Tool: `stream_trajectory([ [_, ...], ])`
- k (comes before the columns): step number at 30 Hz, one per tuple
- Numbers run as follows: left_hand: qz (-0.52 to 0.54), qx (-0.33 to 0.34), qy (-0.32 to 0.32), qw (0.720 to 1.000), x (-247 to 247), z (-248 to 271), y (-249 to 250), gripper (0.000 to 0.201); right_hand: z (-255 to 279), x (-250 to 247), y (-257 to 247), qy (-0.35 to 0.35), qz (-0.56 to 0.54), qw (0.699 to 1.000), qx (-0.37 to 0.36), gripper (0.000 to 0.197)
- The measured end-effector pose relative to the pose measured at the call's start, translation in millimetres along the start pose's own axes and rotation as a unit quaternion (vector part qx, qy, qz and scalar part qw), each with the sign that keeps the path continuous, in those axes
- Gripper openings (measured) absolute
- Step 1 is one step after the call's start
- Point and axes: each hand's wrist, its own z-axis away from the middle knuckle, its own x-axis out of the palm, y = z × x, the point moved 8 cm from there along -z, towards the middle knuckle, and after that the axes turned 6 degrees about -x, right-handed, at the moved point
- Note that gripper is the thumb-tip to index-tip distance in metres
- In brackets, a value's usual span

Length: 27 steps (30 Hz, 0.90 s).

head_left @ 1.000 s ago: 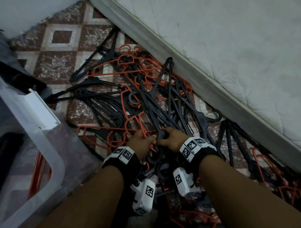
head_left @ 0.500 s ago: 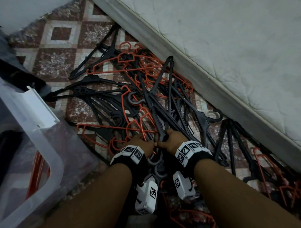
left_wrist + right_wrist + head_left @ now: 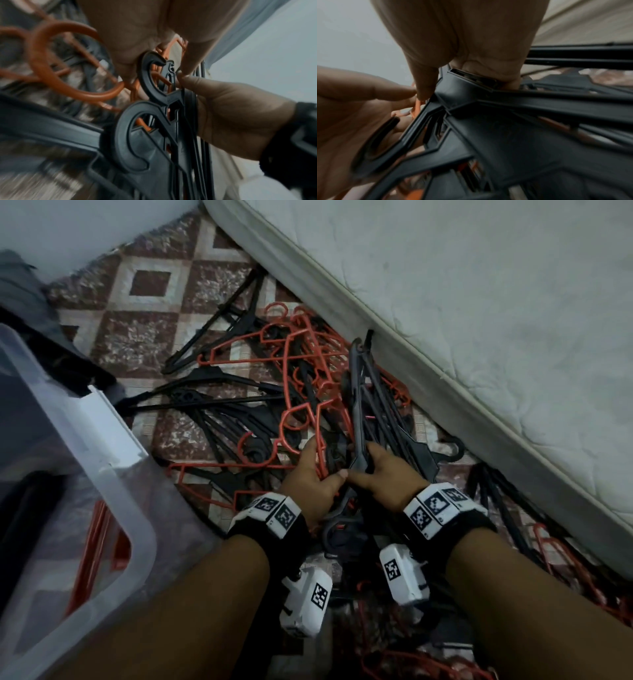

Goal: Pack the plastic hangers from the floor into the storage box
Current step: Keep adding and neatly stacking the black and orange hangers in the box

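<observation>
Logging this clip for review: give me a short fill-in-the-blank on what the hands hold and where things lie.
1. The right hand grips a bundle of ____ hangers.
2. The left hand holds hangers coloured ____.
3. The clear storage box sits on the person's ____ side.
4. Along the far edge of the hanger pile lies a white ____.

Missing words: black; red; left; mattress

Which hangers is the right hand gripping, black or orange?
The black hangers: the right hand grips their gathered bundle, raised on edge; the left hand holds orange ones.
</observation>
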Motion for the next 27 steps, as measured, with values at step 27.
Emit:
stream_trajectory([
  [27, -0.215, 0.356, 0.200, 0.887, -175.7, 292.8, 337.0, 0.075, 123.7, -167.4, -374.6, 0.119, 0.003, 0.940, -0.318, 0.051],
])
